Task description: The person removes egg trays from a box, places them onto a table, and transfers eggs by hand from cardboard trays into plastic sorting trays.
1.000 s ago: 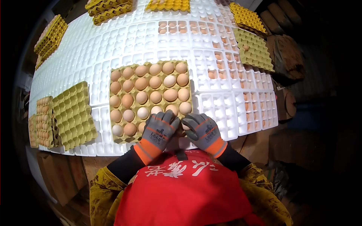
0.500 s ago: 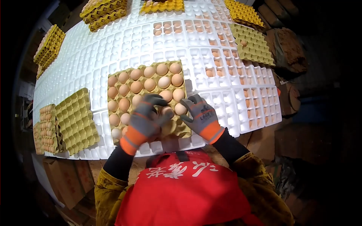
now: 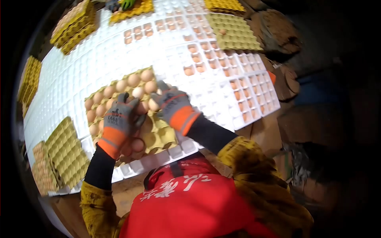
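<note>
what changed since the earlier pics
The left hand moved left and forward over the egg tray, the right hand up its right side; grips unclear. Bare cups now show at its near right corner. A green glove appeared beyond. The one-egg tray looks unchanged.

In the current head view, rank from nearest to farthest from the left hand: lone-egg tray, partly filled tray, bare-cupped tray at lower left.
1. Partly filled tray: beneath the left hand.
2. Bare-cupped tray: lower left.
3. Lone-egg tray: upper right.
</note>
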A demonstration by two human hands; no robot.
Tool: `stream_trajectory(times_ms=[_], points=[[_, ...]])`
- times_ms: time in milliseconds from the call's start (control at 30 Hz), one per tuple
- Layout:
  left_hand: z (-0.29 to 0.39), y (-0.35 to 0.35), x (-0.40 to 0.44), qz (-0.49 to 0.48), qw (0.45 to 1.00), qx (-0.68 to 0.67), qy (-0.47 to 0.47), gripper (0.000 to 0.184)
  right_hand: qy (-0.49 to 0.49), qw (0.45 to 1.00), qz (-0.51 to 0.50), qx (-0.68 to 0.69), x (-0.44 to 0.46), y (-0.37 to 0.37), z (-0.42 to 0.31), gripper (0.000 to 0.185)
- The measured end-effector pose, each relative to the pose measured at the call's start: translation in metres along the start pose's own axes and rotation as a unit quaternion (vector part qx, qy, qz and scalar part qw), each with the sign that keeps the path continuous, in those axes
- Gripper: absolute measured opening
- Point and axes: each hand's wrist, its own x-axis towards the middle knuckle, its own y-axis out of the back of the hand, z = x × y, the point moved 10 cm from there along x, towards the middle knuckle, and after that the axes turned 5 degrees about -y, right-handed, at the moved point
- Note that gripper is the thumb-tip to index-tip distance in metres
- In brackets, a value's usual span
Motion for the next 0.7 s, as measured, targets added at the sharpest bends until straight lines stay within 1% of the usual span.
stream_trajectory(times_ms=[33,67,100,167,200,233,267,300,333,367,400,433,500,567,600,633,667,700], points=[[0.008,-0.005,0.003,-0.061,0.997,0.054,-0.003,0.056,-0.065,0.993,-0.078,-0.055,0.007,-0.005,0.002,0.025],[0.009,-0.010,0.010,-0.087,0.993,0.079,-0.007,0.058,-0.058,0.992,-0.091,-0.060,0.008,0.001,0.000,0.021],[0.009,-0.015,0.013,-0.115,0.988,0.106,-0.007,0.060,-0.020,0.996,-0.063,-0.057,0.008,0.006,-0.002,0.016],[0.012,-0.012,0.022,-0.106,0.987,0.120,0.006,0.051,-0.062,0.991,-0.082,0.087,0.007,0.013,0.016,0.030],[0.007,-0.015,0.027,-0.111,0.987,0.117,0.022,0.049,-0.071,0.977,-0.064,0.191,0.004,0.015,0.025,0.035],[0.002,-0.017,0.027,-0.115,0.986,0.113,0.039,0.047,-0.077,0.951,-0.047,0.294,-0.001,0.013,0.035,0.041],[0.005,-0.012,0.026,-0.085,0.995,0.053,0.030,0.045,-0.082,0.915,-0.030,0.395,-0.007,0.007,0.046,0.046],[0.007,-0.004,0.021,-0.055,0.998,-0.008,0.023,0.044,-0.114,0.825,-0.005,0.553,-0.014,0.000,0.061,0.065],[0.008,0.006,0.016,-0.023,0.997,-0.067,0.017,0.043,-0.183,0.739,-0.075,0.644,-0.033,-0.021,0.077,0.060],[0.013,0.016,0.012,0.011,0.992,-0.125,0.010,0.042,-0.248,0.636,-0.145,0.717,-0.060,-0.020,0.091,0.055],[0.010,0.020,0.001,0.042,0.976,-0.203,0.070,0.047,-0.251,0.633,-0.149,0.717,-0.081,-0.012,0.111,0.051],[0.021,0.029,-0.005,0.085,0.971,-0.219,0.046,0.053,-0.255,0.629,-0.154,0.718,-0.106,-0.009,0.133,0.048],[0.063,0.028,-0.018,0.135,0.960,-0.247,0.014,0.055,-0.265,0.717,-0.127,0.632,-0.153,-0.002,0.187,0.047],[0.110,-0.014,-0.028,0.114,0.935,-0.329,0.060,0.056,-0.320,0.750,-0.141,0.562,-0.201,0.010,0.231,0.047],[0.139,-0.032,-0.027,0.096,0.957,-0.271,0.044,0.054,-0.247,0.837,-0.112,0.475,-0.212,0.022,0.247,0.048],[0.164,-0.048,-0.025,0.077,0.974,-0.213,0.027,0.053,-0.167,0.907,-0.079,0.379,-0.223,0.032,0.253,0.048],[0.178,-0.062,-0.025,0.072,0.984,-0.157,0.036,0.053,-0.180,0.901,-0.106,0.379,-0.235,0.031,0.257,0.051],[0.188,-0.073,-0.025,0.066,0.992,-0.100,0.042,0.052,-0.166,0.910,-0.121,0.359,-0.242,0.030,0.255,0.052]])
